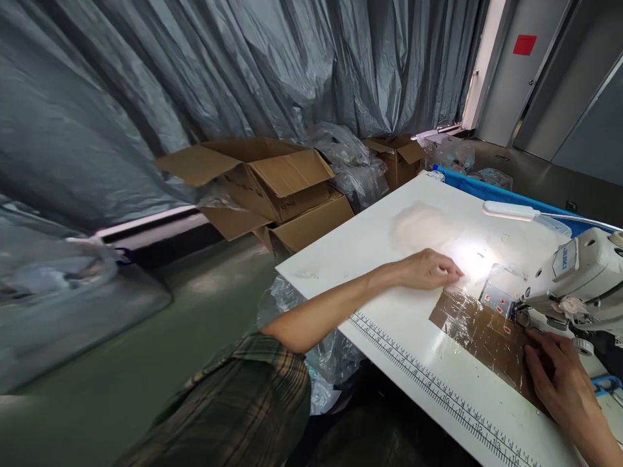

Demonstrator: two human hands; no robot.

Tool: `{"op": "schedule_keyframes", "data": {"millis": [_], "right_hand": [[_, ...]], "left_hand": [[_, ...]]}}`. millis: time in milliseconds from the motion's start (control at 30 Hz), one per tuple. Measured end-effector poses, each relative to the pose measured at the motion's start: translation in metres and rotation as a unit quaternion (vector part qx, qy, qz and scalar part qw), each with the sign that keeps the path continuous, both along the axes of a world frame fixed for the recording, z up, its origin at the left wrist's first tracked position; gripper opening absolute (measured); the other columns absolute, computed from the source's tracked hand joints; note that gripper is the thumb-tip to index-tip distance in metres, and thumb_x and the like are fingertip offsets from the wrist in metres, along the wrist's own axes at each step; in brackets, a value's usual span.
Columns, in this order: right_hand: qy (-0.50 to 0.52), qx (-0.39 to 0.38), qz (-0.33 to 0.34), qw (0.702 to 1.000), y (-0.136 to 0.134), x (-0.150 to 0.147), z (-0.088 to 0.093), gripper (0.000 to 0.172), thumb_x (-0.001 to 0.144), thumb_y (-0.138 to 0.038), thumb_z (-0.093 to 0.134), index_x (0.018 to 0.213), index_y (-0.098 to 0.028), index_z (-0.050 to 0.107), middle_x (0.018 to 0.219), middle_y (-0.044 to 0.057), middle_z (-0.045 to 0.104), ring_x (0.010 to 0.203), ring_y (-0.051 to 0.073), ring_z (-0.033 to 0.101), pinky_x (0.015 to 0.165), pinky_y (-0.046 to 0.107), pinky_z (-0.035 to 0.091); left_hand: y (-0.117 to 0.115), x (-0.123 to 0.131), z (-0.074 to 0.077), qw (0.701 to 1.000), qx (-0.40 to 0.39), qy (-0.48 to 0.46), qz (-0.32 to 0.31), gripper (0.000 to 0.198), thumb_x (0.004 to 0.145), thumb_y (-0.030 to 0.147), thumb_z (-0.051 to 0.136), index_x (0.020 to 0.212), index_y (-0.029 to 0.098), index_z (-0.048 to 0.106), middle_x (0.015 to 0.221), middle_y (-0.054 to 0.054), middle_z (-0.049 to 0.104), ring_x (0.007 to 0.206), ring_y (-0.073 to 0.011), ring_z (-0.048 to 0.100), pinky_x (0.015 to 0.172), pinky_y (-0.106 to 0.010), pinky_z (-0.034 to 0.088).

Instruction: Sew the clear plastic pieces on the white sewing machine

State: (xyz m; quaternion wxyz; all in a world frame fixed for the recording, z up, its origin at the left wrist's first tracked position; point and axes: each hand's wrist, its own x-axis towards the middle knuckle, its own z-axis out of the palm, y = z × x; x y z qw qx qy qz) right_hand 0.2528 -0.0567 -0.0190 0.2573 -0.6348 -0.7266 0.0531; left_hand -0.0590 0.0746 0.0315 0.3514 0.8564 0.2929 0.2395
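Note:
My left hand (428,269) rests on the white sewing table (370,259), fingers curled together near a brightly lit patch, pinching something I cannot make out. My right hand (559,376) lies with fingers pressed flat on a brown patch covered with shiny clear tape (481,327) on the tabletop. A white sewing machine (579,272) stands at the right, its needle area just beyond the brown patch. A printed ruler (438,383) runs along the table's near edge.
Open cardboard boxes (272,185) and clear plastic bags (350,162) sit on the floor beyond the table. Grey plastic sheeting (195,78) hangs behind. A white lamp arm (511,209) reaches over the table. More bags (321,363) lie under the table edge.

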Motion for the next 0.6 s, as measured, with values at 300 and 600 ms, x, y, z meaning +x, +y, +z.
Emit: {"op": "schedule_keyframes", "data": {"millis": [300, 600], "right_hand": [[0.01, -0.011, -0.028, 0.999, -0.001, -0.009, 0.008, 0.047, 0.088, -0.049, 0.041, 0.107, -0.019, 0.072, 0.091, 0.014, 0.071, 0.076, 0.027, 0.066, 0.07, 0.045, 0.055], [0.022, -0.01, -0.03, 0.999, -0.002, -0.007, 0.005, 0.046, 0.088, -0.048, 0.044, 0.11, -0.019, 0.071, 0.099, 0.016, 0.069, 0.082, 0.027, 0.065, 0.076, 0.048, 0.055]], "left_hand": [[0.005, 0.008, -0.021, 0.984, 0.14, -0.002, 0.114, 0.025, 0.094, 0.031, 0.057, 0.112, 0.016, 0.067, 0.116, -0.01, 0.069, 0.106, -0.0192, 0.064, 0.089, -0.033, 0.053], [0.012, 0.009, -0.03, 0.985, 0.15, -0.013, 0.089, 0.016, 0.092, 0.026, 0.054, 0.082, 0.016, 0.063, 0.108, -0.009, 0.069, 0.099, -0.0183, 0.064, 0.083, -0.033, 0.052]]}}
